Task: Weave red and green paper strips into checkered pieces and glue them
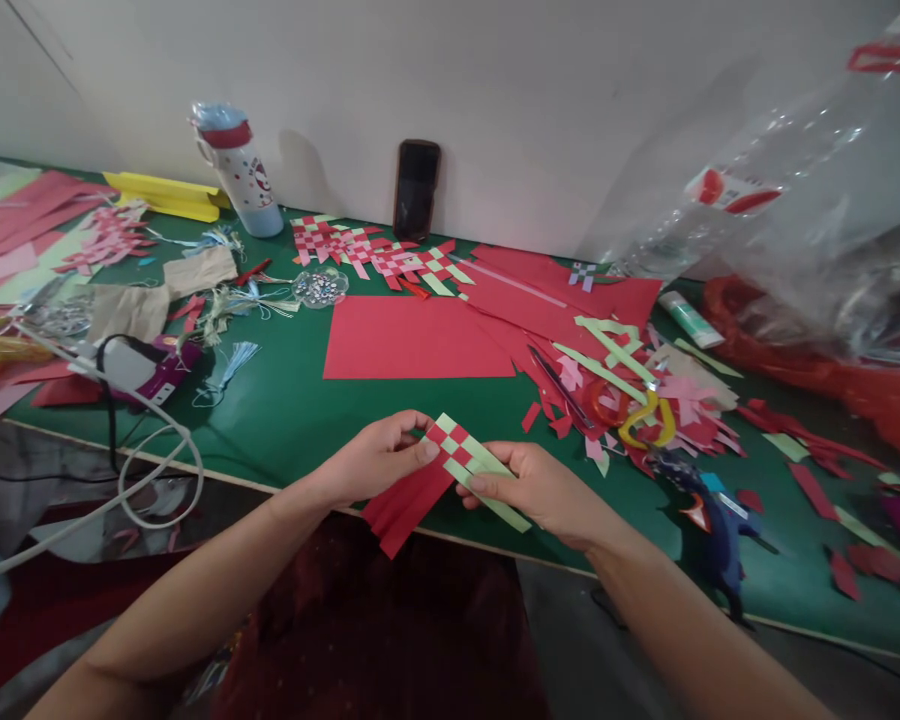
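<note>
A partly woven paper piece, with red strips crossed by pale green strips, is held over the near edge of the green table. My left hand pinches its upper left corner, fingers closed on the paper. My right hand grips the pale green strips on its right side, thumb on top. The loose red strip ends hang down toward my lap.
A red paper sheet lies behind my hands. Scissors and paper scraps sit to the right, a blue glue gun near the edge. Finished woven pieces, a phone, a bottle and plastic bags stand at the back. A white cable loops at the left.
</note>
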The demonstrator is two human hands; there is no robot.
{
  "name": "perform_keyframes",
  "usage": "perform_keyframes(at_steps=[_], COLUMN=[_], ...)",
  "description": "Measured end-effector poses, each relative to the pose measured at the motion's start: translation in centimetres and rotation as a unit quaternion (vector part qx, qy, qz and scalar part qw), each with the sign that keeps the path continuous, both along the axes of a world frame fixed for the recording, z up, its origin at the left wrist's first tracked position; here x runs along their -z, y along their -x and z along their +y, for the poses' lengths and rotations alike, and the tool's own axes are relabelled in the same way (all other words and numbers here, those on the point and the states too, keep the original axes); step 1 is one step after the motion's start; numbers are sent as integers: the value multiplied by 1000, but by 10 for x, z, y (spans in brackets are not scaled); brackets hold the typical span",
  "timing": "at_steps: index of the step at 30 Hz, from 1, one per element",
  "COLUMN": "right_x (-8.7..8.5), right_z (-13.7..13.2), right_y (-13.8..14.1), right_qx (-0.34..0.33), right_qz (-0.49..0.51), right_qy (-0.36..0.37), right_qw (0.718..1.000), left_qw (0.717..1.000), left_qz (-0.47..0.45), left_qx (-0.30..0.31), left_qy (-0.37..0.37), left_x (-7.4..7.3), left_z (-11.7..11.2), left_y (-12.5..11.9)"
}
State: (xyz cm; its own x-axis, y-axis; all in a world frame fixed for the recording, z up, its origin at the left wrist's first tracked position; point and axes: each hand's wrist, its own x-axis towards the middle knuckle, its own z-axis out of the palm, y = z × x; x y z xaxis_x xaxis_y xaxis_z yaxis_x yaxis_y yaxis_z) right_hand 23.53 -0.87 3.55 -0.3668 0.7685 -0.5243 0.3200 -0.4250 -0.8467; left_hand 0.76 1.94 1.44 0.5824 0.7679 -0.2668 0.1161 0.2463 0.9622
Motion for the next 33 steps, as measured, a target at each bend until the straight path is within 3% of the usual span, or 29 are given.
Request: perform_keyframes(at_steps=[6, 13, 20, 26, 33], right_x=[-1, -10, -20, -19, -15], right_z=[2, 2, 2, 1, 1], right_y=[3, 4, 8, 8, 7], right_qx=[-4, -62, -92, -92, -94], right_qz=[-14, -13, -46, -47, -52], right_qy=[7, 32, 32, 25, 26], right_qw=[1000, 997, 994, 994, 994], left_qw=[1000, 999, 999, 999, 996], left_qz=[-3, -23, 20, 44, 61], left_qx=[-23, 24, 33, 23, 62], left_qy=[9, 22, 5, -5, -13], left_x=[2, -4, -8, -8, -11], left_z=[-2, 9, 17, 14, 14], left_y=[1, 1, -10, -11, -11])
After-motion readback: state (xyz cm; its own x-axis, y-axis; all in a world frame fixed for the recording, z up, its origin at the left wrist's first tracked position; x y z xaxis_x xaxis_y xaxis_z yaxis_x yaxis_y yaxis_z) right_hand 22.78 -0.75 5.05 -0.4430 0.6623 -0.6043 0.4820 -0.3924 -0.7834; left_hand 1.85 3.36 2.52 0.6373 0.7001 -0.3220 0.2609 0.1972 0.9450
